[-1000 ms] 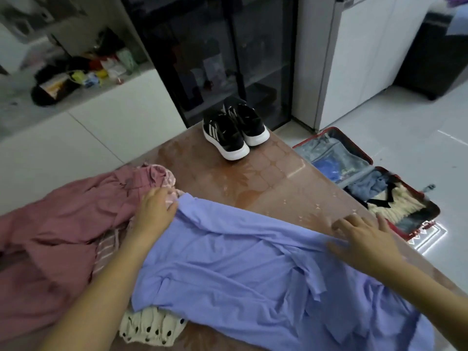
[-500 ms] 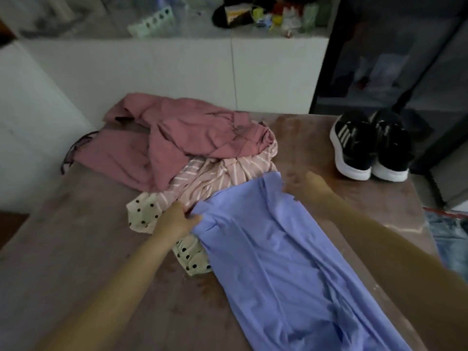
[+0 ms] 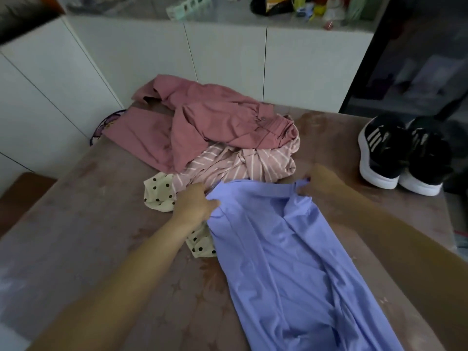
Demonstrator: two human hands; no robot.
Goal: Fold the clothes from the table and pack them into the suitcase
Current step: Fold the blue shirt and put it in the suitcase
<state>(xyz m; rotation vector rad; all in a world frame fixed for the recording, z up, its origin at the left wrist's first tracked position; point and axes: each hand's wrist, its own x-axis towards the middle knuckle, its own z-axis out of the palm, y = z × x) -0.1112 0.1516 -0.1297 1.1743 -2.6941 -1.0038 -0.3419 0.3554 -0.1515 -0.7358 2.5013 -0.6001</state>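
Note:
A lavender-blue garment [image 3: 286, 262] lies stretched along the brown table [image 3: 83, 249], running from the middle toward the near right. My left hand [image 3: 193, 205] grips its far left corner. My right hand [image 3: 320, 182] pinches its far right corner. Just beyond, a heap holds a dusty pink garment [image 3: 202, 125], a pink striped one [image 3: 243, 162] and a cream polka-dot one [image 3: 159, 192], partly under the blue cloth. The suitcase is out of view.
A pair of black sneakers [image 3: 402, 155] with white soles stands at the table's far right. White cabinets [image 3: 228, 59] run behind the table, with clutter on top. A dark glass-fronted cabinet [image 3: 417, 59] stands at the right.
The view has swung left, off the suitcase, over the last second. Both hands moved to the far end of the blue garment; my right hand now pinches its corner and the edge is pulled taut.

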